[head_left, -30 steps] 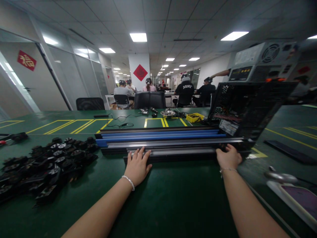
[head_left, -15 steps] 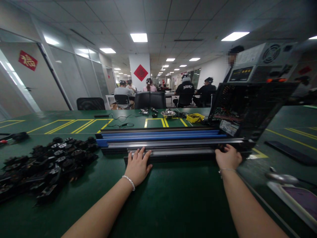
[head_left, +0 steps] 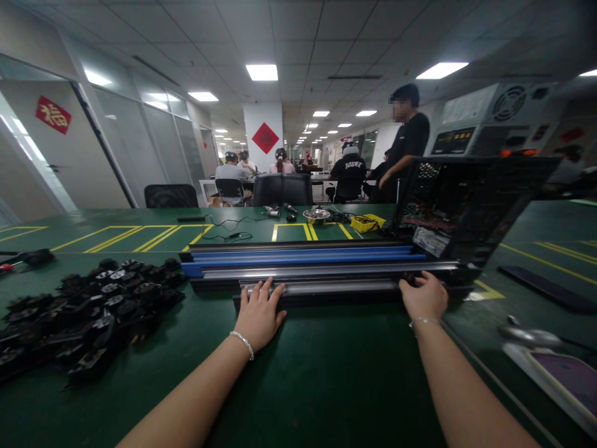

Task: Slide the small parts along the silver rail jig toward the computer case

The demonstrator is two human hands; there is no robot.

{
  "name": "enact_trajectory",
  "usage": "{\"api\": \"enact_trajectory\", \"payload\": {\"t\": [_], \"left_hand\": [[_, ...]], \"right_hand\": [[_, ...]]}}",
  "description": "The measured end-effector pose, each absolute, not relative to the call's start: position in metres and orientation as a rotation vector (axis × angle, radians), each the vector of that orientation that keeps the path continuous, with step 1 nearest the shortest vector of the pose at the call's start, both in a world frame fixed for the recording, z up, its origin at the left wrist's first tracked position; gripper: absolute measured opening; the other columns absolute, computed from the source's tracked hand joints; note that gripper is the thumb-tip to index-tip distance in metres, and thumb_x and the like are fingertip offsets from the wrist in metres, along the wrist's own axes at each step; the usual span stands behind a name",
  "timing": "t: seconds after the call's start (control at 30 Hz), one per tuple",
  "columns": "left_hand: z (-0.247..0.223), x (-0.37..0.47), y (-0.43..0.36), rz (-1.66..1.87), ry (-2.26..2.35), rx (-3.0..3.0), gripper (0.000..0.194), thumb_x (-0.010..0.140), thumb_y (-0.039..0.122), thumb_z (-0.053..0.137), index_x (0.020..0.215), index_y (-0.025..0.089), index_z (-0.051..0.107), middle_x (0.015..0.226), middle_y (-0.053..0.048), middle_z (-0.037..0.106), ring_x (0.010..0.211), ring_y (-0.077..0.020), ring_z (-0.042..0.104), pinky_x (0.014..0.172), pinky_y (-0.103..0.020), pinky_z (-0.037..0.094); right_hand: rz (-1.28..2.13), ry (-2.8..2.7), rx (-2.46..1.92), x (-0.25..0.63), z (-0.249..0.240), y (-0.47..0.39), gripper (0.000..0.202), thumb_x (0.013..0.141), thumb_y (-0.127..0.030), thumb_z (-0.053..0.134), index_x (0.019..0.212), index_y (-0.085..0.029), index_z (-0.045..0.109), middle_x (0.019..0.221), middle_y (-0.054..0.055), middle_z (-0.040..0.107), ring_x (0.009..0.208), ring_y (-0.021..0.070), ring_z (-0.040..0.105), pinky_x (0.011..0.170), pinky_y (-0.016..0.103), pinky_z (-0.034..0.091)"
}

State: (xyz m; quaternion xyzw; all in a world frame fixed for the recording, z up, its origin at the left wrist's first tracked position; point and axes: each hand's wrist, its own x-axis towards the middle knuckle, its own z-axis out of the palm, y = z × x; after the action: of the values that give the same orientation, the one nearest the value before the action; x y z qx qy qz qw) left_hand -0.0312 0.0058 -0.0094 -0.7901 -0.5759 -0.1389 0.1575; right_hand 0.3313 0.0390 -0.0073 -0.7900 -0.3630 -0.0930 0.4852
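Observation:
Long metal rails lie side by side across the table in front of me. The nearest is a black-and-silver rail [head_left: 345,289]; behind it run another silver-topped rail [head_left: 326,270] and a blue rail [head_left: 308,256]. My left hand [head_left: 261,313] rests flat on the left end of the nearest rail, fingers spread over its top. Toward the right end of that rail, my right hand [head_left: 425,298] is closed, thumb and fingers pinched at its upper side. A small dark thing shows at those fingertips, too hidden to name.
A heap of black plastic parts [head_left: 107,305] spreads at the left. An open computer case [head_left: 476,205] stands at the right, with power supplies [head_left: 494,112] on top. Behind the rails are a metal bowl [head_left: 316,215] and a yellow basket [head_left: 367,223]. A phone [head_left: 566,379] lies near right.
My right hand has slid slightly left along the nearest rail, while my left hand stays put. In the background, a standing person has moved left, out from behind the power supplies.

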Motion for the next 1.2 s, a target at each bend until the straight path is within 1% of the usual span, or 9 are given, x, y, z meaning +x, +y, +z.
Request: {"api": "enact_trajectory", "payload": {"t": [0.2,0.37,0.6,0.73,0.87,1.03,1.1,1.2], "left_hand": [[-0.009,-0.031,0.005,-0.402,-1.647,-2.251,0.054,0.081,0.044,0.047,0.132,0.031,0.036,0.141,-0.008,0.037,0.125,-0.0298,0.036,0.102,-0.053,0.022],[-0.009,-0.031,0.005,-0.403,-1.652,-2.254,0.055,0.081,0.044,0.047,0.132,0.031,0.036,0.141,-0.008,0.036,0.125,-0.0301,0.035,0.102,-0.053,0.022],[-0.009,-0.03,0.005,-0.389,-1.667,-2.263,0.055,0.081,0.044,0.046,0.133,0.031,0.035,0.142,-0.008,0.036,0.126,-0.0301,0.035,0.102,-0.053,0.021],[-0.008,-0.03,0.005,-0.382,-1.663,-2.255,0.054,0.081,0.044,0.046,0.132,0.031,0.035,0.142,-0.008,0.036,0.126,-0.0295,0.034,0.103,-0.053,0.02],[-0.007,-0.03,0.004,-0.378,-1.668,-2.259,0.054,0.08,0.044,0.047,0.132,0.031,0.036,0.142,-0.007,0.036,0.126,-0.0296,0.034,0.103,-0.053,0.02],[-0.007,-0.03,0.004,-0.377,-1.676,-2.265,0.054,0.081,0.044,0.046,0.132,0.031,0.036,0.142,-0.008,0.035,0.126,-0.0297,0.034,0.103,-0.053,0.02],[-0.007,-0.03,0.004,-0.377,-1.674,-2.26,0.054,0.081,0.044,0.047,0.132,0.031,0.036,0.142,-0.008,0.035,0.126,-0.0298,0.034,0.103,-0.053,0.02],[-0.007,-0.029,0.004,-0.376,-1.673,-2.255,0.054,0.08,0.044,0.047,0.132,0.031,0.036,0.142,-0.008,0.035,0.126,-0.0299,0.034,0.103,-0.053,0.019]], "right_hand": [[-0.235,-0.924,-1.926,0.332,-0.009,0.041,0.057,0.059,-0.035,0.06,0.111,-0.013,0.052,0.092,0.01,0.065,0.098,0.0295,0.052,0.091,0.045,0.036],[-0.22,-0.951,-1.947,0.328,-0.007,0.041,0.06,0.059,-0.035,0.06,0.113,-0.012,0.051,0.091,0.01,0.065,0.099,0.0302,0.052,0.091,0.045,0.035],[-0.214,-0.98,-1.96,0.322,-0.005,0.041,0.06,0.059,-0.036,0.059,0.114,-0.014,0.049,0.091,0.009,0.064,0.098,0.0305,0.051,0.089,0.045,0.035],[-0.204,-1.0,-1.956,0.319,-0.005,0.04,0.057,0.059,-0.037,0.057,0.111,-0.015,0.049,0.091,0.009,0.064,0.094,0.0296,0.052,0.087,0.044,0.035],[-0.157,-1.034,-1.95,0.315,-0.004,0.039,0.056,0.06,-0.039,0.055,0.111,-0.018,0.046,0.091,0.008,0.062,0.093,0.0298,0.052,0.088,0.047,0.032],[-0.04,-1.066,-1.963,0.308,-0.001,0.037,0.057,0.063,-0.04,0.053,0.115,-0.022,0.04,0.093,0.004,0.06,0.094,0.0287,0.053,0.093,0.057,0.021],[-0.031,-1.085,-1.964,0.306,0.0,0.037,0.057,0.063,-0.04,0.052,0.116,-0.022,0.039,0.093,0.004,0.06,0.093,0.0279,0.053,0.094,0.058,0.019],[-0.041,-1.098,-1.965,0.304,0.001,0.036,0.057,0.064,-0.04,0.052,0.116,-0.022,0.039,0.092,0.004,0.059,0.093,0.0275,0.054,0.093,0.058,0.019]]}}
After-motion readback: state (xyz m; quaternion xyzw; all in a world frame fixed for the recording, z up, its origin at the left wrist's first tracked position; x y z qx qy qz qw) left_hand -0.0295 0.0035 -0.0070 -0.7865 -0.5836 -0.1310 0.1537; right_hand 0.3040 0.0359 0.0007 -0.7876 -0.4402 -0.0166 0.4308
